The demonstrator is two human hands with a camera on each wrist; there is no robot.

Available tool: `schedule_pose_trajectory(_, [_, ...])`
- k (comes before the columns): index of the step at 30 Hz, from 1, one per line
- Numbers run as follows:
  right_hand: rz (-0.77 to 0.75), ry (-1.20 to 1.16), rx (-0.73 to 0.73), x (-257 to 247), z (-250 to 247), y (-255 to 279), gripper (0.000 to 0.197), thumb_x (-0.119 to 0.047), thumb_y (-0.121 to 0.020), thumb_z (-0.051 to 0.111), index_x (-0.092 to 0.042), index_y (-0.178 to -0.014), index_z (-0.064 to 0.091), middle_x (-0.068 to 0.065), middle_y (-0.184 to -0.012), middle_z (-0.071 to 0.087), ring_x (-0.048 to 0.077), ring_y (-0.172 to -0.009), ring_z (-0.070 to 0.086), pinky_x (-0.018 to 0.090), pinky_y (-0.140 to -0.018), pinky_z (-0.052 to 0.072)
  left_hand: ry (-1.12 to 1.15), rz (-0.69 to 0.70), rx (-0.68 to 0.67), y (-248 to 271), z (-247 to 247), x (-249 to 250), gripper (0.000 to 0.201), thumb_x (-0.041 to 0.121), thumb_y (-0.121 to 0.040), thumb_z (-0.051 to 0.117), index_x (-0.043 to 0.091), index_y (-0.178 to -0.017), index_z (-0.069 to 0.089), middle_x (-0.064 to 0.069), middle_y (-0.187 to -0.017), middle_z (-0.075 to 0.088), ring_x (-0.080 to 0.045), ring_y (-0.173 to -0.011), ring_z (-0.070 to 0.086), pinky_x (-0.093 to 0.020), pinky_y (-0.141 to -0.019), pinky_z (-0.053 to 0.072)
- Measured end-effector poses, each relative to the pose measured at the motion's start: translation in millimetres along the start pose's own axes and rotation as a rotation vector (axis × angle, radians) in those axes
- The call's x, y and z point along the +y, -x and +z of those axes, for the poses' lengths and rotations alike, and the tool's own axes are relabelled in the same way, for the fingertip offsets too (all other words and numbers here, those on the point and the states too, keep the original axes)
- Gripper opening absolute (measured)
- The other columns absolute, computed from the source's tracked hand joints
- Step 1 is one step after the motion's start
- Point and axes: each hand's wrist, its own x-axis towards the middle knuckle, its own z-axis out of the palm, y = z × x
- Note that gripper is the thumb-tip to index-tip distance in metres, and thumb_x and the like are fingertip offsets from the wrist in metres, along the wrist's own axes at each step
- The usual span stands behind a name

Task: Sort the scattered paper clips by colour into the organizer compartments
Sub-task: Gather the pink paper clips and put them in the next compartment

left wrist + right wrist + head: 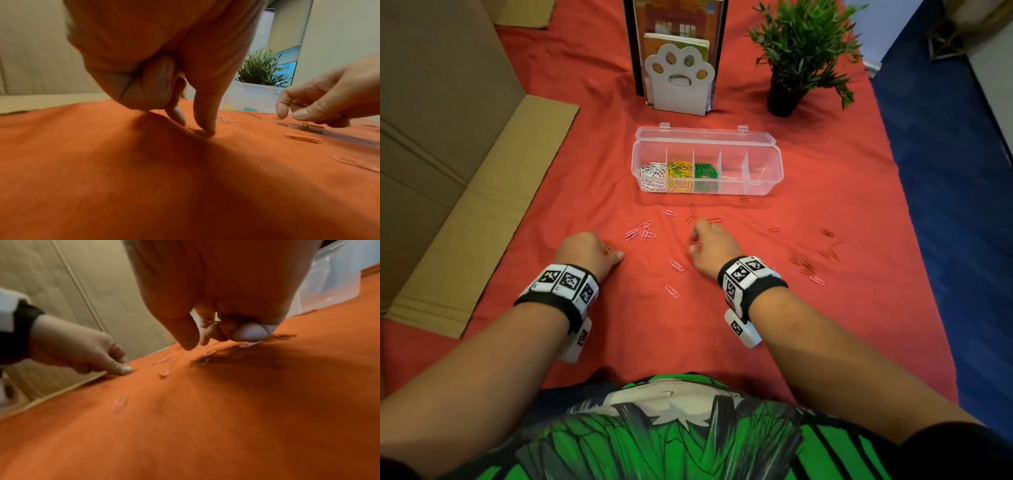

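Note:
The clear organizer (763, 186) stands open on the red cloth, with white, yellow and green clips in its three left compartments. Pink paper clips (642, 232) lie scattered in front of it, red clips (810, 262) to the right. My left hand (614, 253) is down on the cloth, its thumb and forefinger (205, 120) pinching a paper clip (202, 131) that lies there. My right hand (693, 245) hovers just above the cloth with a paper clip (214, 322) held in its curled fingers; its thumb (186, 335) points down. A pink clip (248, 344) lies under it.
A white paw-shaped book stand (678, 82) and a potted plant (801, 51) stand behind the organizer. Cardboard (465, 205) borders the cloth on the left, blue floor (955, 205) on the right. Single pink clips (676, 265) lie between my hands.

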Motion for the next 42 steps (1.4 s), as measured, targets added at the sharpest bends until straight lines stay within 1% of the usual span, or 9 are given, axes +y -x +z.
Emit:
schedule_pose_trajectory(11, [0.128,0.074,0.125,37.6,-31.5,-5.2,0.02,-0.02,-0.088,0.052,-0.007,-0.102,0.06,0.016,-0.11,0.052,0.034,-0.108,0.051,0.034,-0.095,0.041,0.245,0.242,-0.142,3.3,27.7,31.8,0.014,0.025,-0.087,0.057,0.015,-0.078,0.06,-0.011,-0.082,0.067,-0.029,-0.08,0.061,-0.03,-0.07,0.042])
schedule_pose_trajectory(15, [0.022,0.139,0.075,11.8,-19.1,-2.5,0.031,-0.032,-0.089,0.055,-0.005,-0.102,0.059,0.015,-0.109,0.052,0.033,-0.107,0.052,0.036,-0.093,0.043,0.861,0.016,-0.299,3.8,11.0,48.7,0.016,0.015,-0.08,0.049,0.015,-0.064,0.046,-0.004,-0.055,0.048,-0.02,-0.048,0.04,-0.026,-0.049,0.029])
schedule_pose_trajectory(19, [0.019,0.258,0.072,-4.1,-2.1,2.9,0.046,-0.039,-0.086,0.057,-0.006,-0.116,0.048,0.016,-0.121,0.05,0.034,-0.114,0.048,0.042,-0.094,0.043,1.576,-0.099,-0.561,6.5,-15.9,44.4,0.003,0.016,-0.056,0.036,0.014,-0.056,0.039,-0.004,-0.053,0.048,-0.017,-0.046,0.038,-0.017,-0.045,0.032])
schedule_pose_trajectory(22, [-0.008,0.272,0.057,-6.1,0.8,2.8,0.036,-0.027,-0.089,0.056,-0.007,-0.117,0.045,0.015,-0.123,0.047,0.034,-0.115,0.047,0.043,-0.095,0.043,1.732,-0.112,-0.584,2.7,-23.3,34.2,0.014,0.021,-0.053,0.037,0.012,-0.058,0.047,-0.007,-0.057,0.051,-0.018,-0.047,0.045,-0.018,-0.048,0.038])
schedule_pose_trajectory(25, [0.031,0.208,-0.034,-1.5,-7.8,-2.2,0.034,-0.02,-0.085,0.059,-0.008,-0.114,0.048,0.015,-0.124,0.047,0.033,-0.115,0.048,0.04,-0.098,0.043,1.628,-0.22,-0.467,-6.2,-17.8,33.3,0.015,0.016,-0.067,0.039,0.012,-0.065,0.053,-0.003,-0.053,0.047,-0.013,-0.042,0.042,-0.013,-0.041,0.035])
schedule_pose_trajectory(28, [0.069,0.077,-0.09,4.0,-21.6,-4.6,0.01,-0.01,-0.081,0.054,-0.016,-0.089,0.054,0.013,-0.111,0.059,0.03,-0.104,0.057,0.029,-0.087,0.044,1.122,-0.202,-0.226,-21.2,-4.2,33.0,0.019,0.019,-0.083,0.049,0.017,-0.065,0.054,-0.001,-0.056,0.043,-0.011,-0.04,0.039,-0.016,-0.04,0.03])
schedule_pose_trajectory(32, [0.197,-0.27,-0.035,10.1,-36.8,-5.9,0.01,-0.006,-0.075,0.054,-0.016,-0.073,0.056,0.005,-0.076,0.066,0.02,-0.069,0.06,0.023,-0.06,0.044,0.388,0.018,0.08,-26.6,6.4,24.3,0.022,0.034,-0.081,0.064,0.014,-0.087,0.07,-0.011,-0.087,0.07,-0.028,-0.084,0.064,-0.029,-0.073,0.045])
schedule_pose_trajectory(38, [0.451,-1.054,-0.04,16.6,-43.7,-2.7,0.024,0.0,-0.084,0.04,-0.014,-0.068,0.052,0.002,-0.061,0.041,0.012,-0.047,0.036,0.015,-0.036,0.027,0.171,0.165,0.107,-28.5,16.3,19.2,0.022,0.03,-0.08,0.066,0.011,-0.09,0.068,-0.014,-0.098,0.07,-0.032,-0.094,0.063,-0.033,-0.08,0.047])
schedule_pose_trajectory(42, [0.474,-1.131,-0.044,18.6,-41.2,1.2,0.021,-0.003,-0.087,0.044,-0.015,-0.07,0.047,0.001,-0.061,0.04,0.012,-0.047,0.036,0.014,-0.034,0.033,0.173,0.179,0.066,-26.1,17.2,22.4,0.019,0.026,-0.085,0.059,0.008,-0.084,0.065,-0.017,-0.091,0.069,-0.034,-0.088,0.062,-0.035,-0.077,0.046])
